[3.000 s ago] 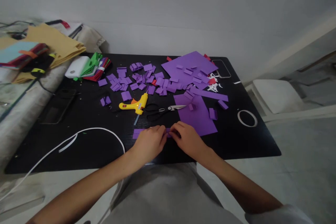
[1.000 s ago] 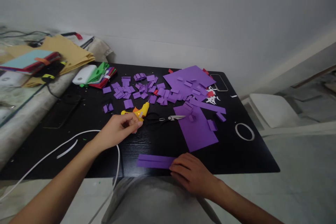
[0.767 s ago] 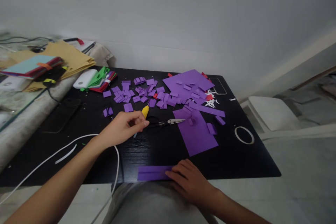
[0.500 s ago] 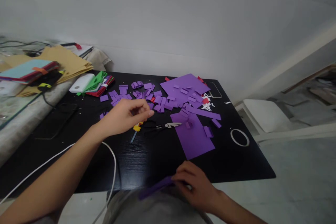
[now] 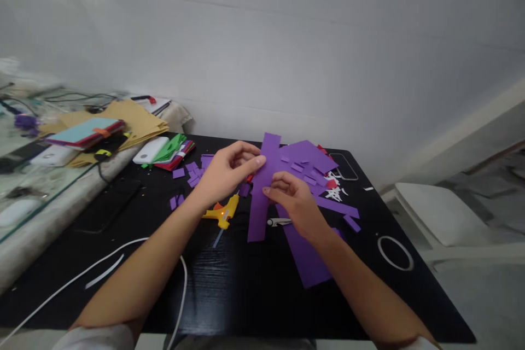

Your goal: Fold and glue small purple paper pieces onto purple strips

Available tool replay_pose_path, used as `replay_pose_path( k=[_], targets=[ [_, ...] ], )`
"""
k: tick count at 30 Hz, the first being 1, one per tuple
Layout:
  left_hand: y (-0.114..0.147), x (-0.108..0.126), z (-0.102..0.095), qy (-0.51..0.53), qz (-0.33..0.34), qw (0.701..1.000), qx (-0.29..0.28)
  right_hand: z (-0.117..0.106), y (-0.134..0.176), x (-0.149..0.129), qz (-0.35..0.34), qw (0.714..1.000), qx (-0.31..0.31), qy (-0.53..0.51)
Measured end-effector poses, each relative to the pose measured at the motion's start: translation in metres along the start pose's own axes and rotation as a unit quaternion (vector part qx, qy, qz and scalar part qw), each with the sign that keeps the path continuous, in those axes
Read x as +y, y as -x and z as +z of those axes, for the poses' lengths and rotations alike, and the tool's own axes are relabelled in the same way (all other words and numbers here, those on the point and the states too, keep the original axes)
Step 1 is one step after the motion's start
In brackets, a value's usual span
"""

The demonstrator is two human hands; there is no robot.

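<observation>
A long purple paper strip (image 5: 259,213) is held up above the black table, tilted slightly off vertical. My left hand (image 5: 229,168) pinches its left edge near the upper part, thumb in front. Lower on the opposite edge, my right hand (image 5: 294,197) grips the strip between thumb and fingers. Left of the strip lies a yellow glue gun (image 5: 225,212) with a clear glue stick poking out. Scissors (image 5: 279,222) lie behind the strip and my right hand, mostly hidden. Purple sheets (image 5: 307,262) and several small cut purple pieces (image 5: 195,174) spread around and behind my hands.
White paper scraps (image 5: 337,188) and a white ring (image 5: 395,253) lie to the right. A white cable (image 5: 184,284) curves across the front left. Folded coloured papers (image 5: 174,153) and brown envelopes (image 5: 137,120) sit at the back left. A white stool (image 5: 443,213) stands beyond the table.
My right hand has risen from the lap at the table's front edge, bringing the purple strip up over the table. My left hand has moved right and now pinches the strip.
</observation>
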State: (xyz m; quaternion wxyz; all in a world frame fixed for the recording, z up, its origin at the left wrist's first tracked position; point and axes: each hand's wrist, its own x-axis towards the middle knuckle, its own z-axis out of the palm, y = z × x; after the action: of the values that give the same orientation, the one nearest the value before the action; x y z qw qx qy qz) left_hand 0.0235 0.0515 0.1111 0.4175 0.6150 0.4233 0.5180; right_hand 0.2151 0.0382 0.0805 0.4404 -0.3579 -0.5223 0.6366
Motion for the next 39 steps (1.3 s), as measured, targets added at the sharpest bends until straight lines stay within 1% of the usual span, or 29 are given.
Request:
replay_pose_path(
  k=[2,3,4,5,6,7,8,11,13,18,21,23,25,30,34,39],
  targets=[
    [0.001,-0.002,0.001,-0.008,0.009,1.000,0.017,0.002,-0.008,-0.007,-0.010,0.996,-0.051,0.070],
    [0.001,-0.003,0.001,-0.010,0.013,1.000,0.017,0.002,-0.012,-0.011,-0.026,0.991,-0.075,0.105],
    [0.002,-0.005,0.001,-0.012,0.017,1.000,0.011,0.001,-0.015,-0.017,-0.045,0.986,-0.086,0.139],
    [0.002,-0.006,0.002,-0.016,0.016,1.000,0.000,0.000,-0.018,-0.022,-0.075,0.983,-0.062,0.155],
    [0.003,-0.008,0.003,-0.024,0.014,1.000,-0.013,-0.001,-0.021,-0.027,-0.101,0.984,-0.019,0.146],
    [0.004,-0.009,0.004,-0.035,0.010,0.999,-0.028,-0.001,-0.023,-0.031,-0.114,0.984,0.013,0.138],
    [0.005,-0.011,0.005,-0.045,0.008,0.998,-0.040,-0.002,-0.025,-0.034,-0.123,0.982,0.033,0.137],
    [0.008,-0.012,0.008,-0.064,0.004,0.996,-0.056,-0.004,-0.028,-0.034,-0.139,0.979,0.045,0.141],
    [0.010,-0.009,0.008,-0.062,0.002,0.996,-0.060,-0.006,-0.027,-0.032,-0.141,0.981,0.046,0.127],
    [0.010,0.000,0.006,-0.035,-0.003,0.998,-0.052,-0.012,-0.021,-0.033,-0.113,0.990,0.035,0.083],
    [0.009,-0.003,0.007,0.024,-0.045,0.997,-0.052,-0.014,-0.020,-0.038,-0.104,0.992,0.032,0.067],
    [0.009,-0.007,0.008,0.061,-0.077,0.993,-0.065,-0.013,-0.019,-0.041,-0.099,0.993,0.023,0.053],
    [0.009,-0.009,0.008,0.088,-0.089,0.989,-0.079,-0.012,-0.018,-0.042,-0.098,0.994,0.017,0.037],
    [0.012,-0.005,0.012,0.107,-0.083,0.984,-0.115,-0.009,-0.019,-0.037,-0.103,0.994,0.022,0.029],
    [0.013,-0.005,0.016,0.088,-0.070,0.989,-0.099,-0.009,-0.020,-0.034,-0.114,0.992,0.030,0.048],
    [0.016,-0.004,0.017,0.065,-0.037,0.995,-0.068,-0.007,-0.016,-0.037,-0.118,0.991,0.028,0.051]
  ],
)
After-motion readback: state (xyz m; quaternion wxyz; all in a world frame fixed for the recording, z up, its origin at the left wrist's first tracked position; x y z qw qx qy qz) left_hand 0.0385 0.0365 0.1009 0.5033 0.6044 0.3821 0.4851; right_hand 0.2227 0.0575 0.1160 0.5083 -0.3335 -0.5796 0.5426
